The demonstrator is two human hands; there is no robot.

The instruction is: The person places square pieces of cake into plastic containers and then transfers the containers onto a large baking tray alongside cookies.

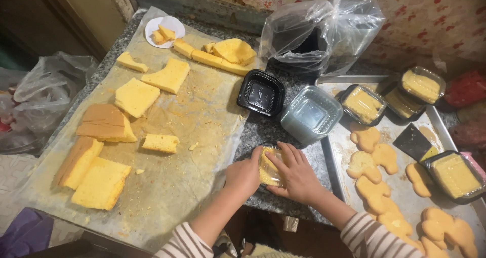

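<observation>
While both hands bear down at the near counter edge, the left hand [244, 175] cups the side of a small cake box [270, 168], fingers curled; the right hand [296, 174] lies flat, fingers spread over its clear, glossy lid. Crumbly yellow sponge slabs [135, 96] lie left on creased baking paper [202, 111]; a metal tray [334, 151] sits right.

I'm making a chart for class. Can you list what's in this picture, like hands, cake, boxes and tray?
left hand: presses the side of a small lidded box with cake inside
right hand: lies on top of the same box
cake: yellow slabs on paper
empty boxes: one black box, one stack of clear lids
tray: metal tray with shaped cake pieces and filled boxes
scraper: on the tray
bag: clear bag at the back
</observation>
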